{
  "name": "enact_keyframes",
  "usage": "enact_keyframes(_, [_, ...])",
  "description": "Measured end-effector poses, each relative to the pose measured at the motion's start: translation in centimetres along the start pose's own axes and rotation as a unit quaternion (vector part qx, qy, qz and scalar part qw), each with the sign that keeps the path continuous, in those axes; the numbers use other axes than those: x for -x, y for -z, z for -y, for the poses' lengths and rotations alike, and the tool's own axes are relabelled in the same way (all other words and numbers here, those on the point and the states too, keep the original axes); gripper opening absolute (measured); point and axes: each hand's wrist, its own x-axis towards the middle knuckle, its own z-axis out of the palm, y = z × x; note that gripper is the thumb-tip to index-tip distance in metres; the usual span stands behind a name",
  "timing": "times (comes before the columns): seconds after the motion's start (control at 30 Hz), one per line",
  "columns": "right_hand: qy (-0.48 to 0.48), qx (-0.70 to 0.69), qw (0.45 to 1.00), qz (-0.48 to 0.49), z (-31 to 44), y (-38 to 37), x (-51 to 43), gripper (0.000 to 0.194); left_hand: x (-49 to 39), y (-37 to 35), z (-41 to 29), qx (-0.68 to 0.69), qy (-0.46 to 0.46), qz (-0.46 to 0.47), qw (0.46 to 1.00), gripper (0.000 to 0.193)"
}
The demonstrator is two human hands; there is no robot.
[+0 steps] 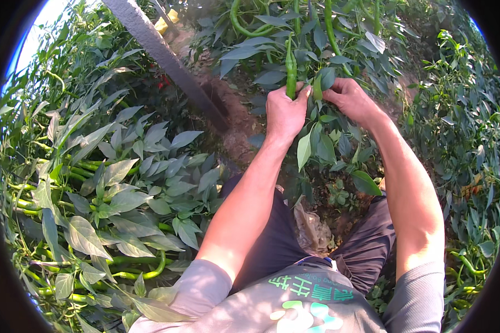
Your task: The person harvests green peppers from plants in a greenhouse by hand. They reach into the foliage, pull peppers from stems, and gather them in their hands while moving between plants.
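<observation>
A long green chili pepper [291, 68] stands upright out of the closed fingers of my left hand [286, 110]. The thumb of that hand lies by a stem of the pepper plant [316, 145]. Just to the right, my right hand [352, 98] pinches at the plant beside a small curled leaf [317, 87]; its fingertips are partly behind leaves, so what they hold is unclear. More long green peppers [330, 27] hang above both hands among dark leaves.
A grey post [171, 62] slants across the upper left over bare soil [237, 116]. Dense pepper plants [125, 200] with green peppers [150, 272] fill the left side, and others [454, 125] grow at right. Crumpled plastic film [310, 224] lies on the ground between my legs.
</observation>
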Motion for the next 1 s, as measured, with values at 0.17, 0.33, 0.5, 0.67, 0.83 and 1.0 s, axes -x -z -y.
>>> enact_keyframes(0.17, [0.072, -0.026, 0.997, -0.002, -1.1, -1.0, -0.1, 0.032, 1.0, 0.5, -1.2, -0.073, -0.020, -0.013, 0.997, 0.022])
enact_keyframes(0.33, [0.061, 0.006, 0.998, 0.026, -1.6, -1.3, -0.4, 0.031, 1.1, 0.9, -2.2, -0.064, -0.037, -0.019, 0.997, 0.023])
enact_keyframes(0.5, [0.164, 0.083, 0.982, -0.042, -2.0, -1.1, -0.9, 0.027, 2.3, 2.0, -3.1, -0.100, -0.014, -0.006, 0.995, 0.021])
enact_keyframes(0.67, [0.177, 0.088, 0.975, -0.099, -2.0, -2.1, -0.7, 0.027, 3.3, 2.4, -3.1, -0.054, -0.053, 0.012, 0.997, 0.025])
enact_keyframes(0.83, [0.140, 0.138, 0.970, -0.142, -1.0, -2.9, 0.0, 0.025, 3.7, 2.9, -4.0, -0.155, -0.103, 0.011, 0.982, 0.022])
enact_keyframes(1.0, [0.127, 0.255, 0.935, -0.209, -0.1, -3.1, 0.3, 0.024, 3.4, 3.7, -7.3, -0.222, -0.084, 0.049, 0.970, 0.015])
